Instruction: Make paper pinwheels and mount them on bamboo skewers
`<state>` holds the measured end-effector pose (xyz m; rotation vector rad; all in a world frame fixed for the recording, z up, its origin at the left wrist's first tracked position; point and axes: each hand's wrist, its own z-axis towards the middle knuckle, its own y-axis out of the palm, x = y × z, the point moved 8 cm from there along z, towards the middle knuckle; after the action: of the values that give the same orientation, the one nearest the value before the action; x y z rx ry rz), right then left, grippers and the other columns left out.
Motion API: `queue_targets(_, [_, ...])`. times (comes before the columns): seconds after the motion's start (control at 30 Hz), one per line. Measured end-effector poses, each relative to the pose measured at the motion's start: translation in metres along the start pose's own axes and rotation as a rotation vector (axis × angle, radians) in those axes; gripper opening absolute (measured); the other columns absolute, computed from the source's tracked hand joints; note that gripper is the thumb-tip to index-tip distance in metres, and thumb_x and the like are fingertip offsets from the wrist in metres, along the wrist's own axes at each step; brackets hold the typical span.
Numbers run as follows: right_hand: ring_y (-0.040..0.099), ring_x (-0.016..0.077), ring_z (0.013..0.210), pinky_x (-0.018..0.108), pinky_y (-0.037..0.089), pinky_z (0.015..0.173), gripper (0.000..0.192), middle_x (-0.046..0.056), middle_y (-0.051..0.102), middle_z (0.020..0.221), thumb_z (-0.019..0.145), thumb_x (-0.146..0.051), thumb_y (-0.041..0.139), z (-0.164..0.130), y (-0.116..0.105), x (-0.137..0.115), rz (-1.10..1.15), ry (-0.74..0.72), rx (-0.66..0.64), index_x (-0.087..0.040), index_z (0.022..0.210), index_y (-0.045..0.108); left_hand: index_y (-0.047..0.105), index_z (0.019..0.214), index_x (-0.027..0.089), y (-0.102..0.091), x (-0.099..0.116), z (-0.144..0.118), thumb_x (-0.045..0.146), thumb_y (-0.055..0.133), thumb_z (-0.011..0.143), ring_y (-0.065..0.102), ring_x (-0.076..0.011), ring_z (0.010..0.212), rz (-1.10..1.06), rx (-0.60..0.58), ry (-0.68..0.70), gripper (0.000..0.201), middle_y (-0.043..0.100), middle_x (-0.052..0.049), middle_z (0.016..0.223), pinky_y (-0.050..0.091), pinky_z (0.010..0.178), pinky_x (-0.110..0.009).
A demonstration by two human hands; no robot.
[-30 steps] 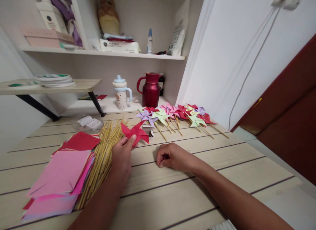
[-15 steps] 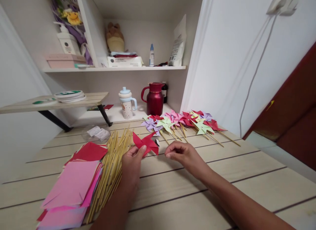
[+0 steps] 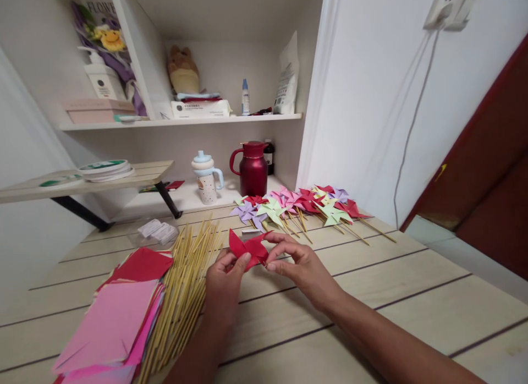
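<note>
A folded red paper pinwheel (image 3: 248, 248) without a stick is pinched between the thumb and fingers of my left hand (image 3: 226, 274). At its right edge, my right hand (image 3: 299, 265) has its fingertips closed on a red blade. A tiny light speck shows by the right thumb tip, too small to name. Just behind the pinwheel lies a small pale box (image 3: 251, 234), partly hidden. Thin wooden sticks (image 3: 181, 296) lie in a loose bundle left of my left hand. Beside them is a stack of coloured paper squares (image 3: 109, 318), pink and red on top.
Finished pinwheels on sticks (image 3: 289, 202) lie at the back of the table. A clear tray with white packets (image 3: 157, 230) sits at back left, near a small raised stand (image 3: 144, 172). A spotted cup (image 3: 207, 180) and a red jug (image 3: 253, 172) stand in the cabinet.
My right hand has moved left from beside the pinwheel to its right edge, where the fingers now touch the paper. The view has shifted slightly.
</note>
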<state>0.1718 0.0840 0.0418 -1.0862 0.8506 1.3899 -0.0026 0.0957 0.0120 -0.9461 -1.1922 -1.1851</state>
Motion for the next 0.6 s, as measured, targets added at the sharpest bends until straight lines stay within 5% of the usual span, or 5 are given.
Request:
queue_targets(0.13, [0.049, 0.0258, 0.126, 0.04, 0.032, 0.106, 0.007, 0.006, 0.065, 0.116, 0.072, -0.028, 0.08, 0.0, 0.001, -0.003, 0.003, -0.023, 0.016, -0.024, 0.072, 0.074, 0.079, 0.084, 0.019, 0.009, 0.0, -0.005, 0.036, 0.073, 0.075, 0.065, -0.021, 0.092, -0.031, -0.07, 0.035, 0.02, 0.072, -0.005, 0.097, 0.048, 0.081, -0.028])
queue_targets(0.27, [0.062, 0.0206, 0.094, 0.035, 0.043, 0.089, 0.008, 0.002, 0.069, 0.09, 0.075, -0.027, 0.076, -0.002, 0.003, -0.008, 0.013, -0.03, -0.002, -0.022, 0.071, 0.071, 0.079, 0.084, 0.02, 0.012, 0.006, -0.009, 0.033, 0.072, 0.075, 0.064, -0.021, 0.095, -0.033, -0.083, 0.095, 0.017, 0.072, -0.005, 0.098, 0.047, 0.084, -0.028])
queue_targets(0.6, [0.051, 0.0127, 0.063, 0.026, 0.042, 0.063, 0.009, -0.003, 0.062, 0.069, 0.08, -0.025, 0.069, -0.004, 0.005, -0.005, -0.066, 0.008, 0.018, -0.019, 0.074, 0.065, 0.079, 0.081, 0.022, 0.011, 0.013, -0.012, 0.031, 0.072, 0.075, 0.064, -0.0205, 0.093, 0.03, -0.05, 0.167, 0.013, 0.071, -0.005, 0.098, 0.048, 0.082, -0.027])
